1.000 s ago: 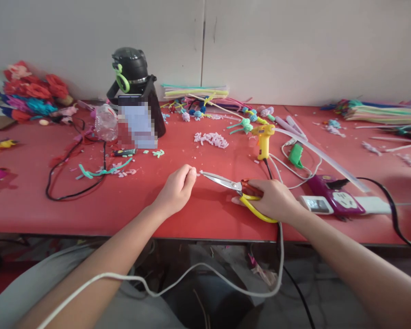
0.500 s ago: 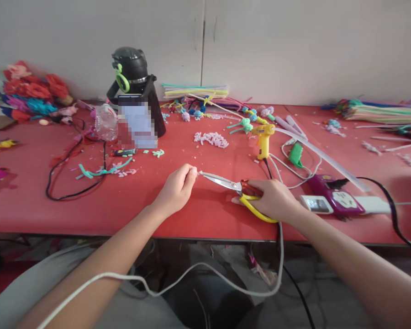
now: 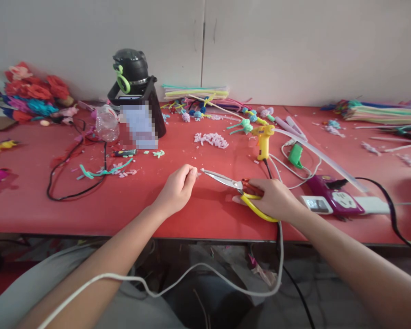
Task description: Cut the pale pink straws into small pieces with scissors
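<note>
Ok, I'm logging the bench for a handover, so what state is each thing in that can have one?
Scissors: blades nearly shut, held by the right hand.
Left hand: fingers pinched on something too small to tell.
Glue gun: standing upright, untouched, its cable running off the table edge.
Black bottle: upright, lid on.
Clear plastic bottle: lying on its side.
Power strip: flat on the table, cables attached.
</note>
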Motion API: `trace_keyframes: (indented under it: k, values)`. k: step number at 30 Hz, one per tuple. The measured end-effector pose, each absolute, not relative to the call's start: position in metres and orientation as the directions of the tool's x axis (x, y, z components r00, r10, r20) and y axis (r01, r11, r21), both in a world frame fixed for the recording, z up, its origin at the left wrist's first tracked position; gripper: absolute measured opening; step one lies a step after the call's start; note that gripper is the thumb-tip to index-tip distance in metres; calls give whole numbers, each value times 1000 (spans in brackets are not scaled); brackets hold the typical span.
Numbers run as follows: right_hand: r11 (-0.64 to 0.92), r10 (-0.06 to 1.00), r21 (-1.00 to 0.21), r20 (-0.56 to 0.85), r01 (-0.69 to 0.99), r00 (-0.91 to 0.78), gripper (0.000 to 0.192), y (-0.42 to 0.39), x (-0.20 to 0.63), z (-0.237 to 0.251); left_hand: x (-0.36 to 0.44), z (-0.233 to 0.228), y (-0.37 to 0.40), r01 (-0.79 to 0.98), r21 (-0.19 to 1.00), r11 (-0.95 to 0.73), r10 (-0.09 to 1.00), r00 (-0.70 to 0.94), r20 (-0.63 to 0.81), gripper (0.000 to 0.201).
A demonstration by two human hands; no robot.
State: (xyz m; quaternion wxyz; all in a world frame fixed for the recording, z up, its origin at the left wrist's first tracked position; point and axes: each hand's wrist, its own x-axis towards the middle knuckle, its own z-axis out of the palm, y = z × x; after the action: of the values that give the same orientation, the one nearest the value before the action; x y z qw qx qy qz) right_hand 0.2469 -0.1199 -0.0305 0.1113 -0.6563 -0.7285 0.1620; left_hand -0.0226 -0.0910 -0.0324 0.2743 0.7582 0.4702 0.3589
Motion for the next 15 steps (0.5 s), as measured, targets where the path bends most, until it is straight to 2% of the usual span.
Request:
trace_keyframes:
  k: [15]
  values:
    - [98,992,-356,-38,929,-119,64,-118,246,-31,-22,-32,-91,524,747,-409,909,303,285,32]
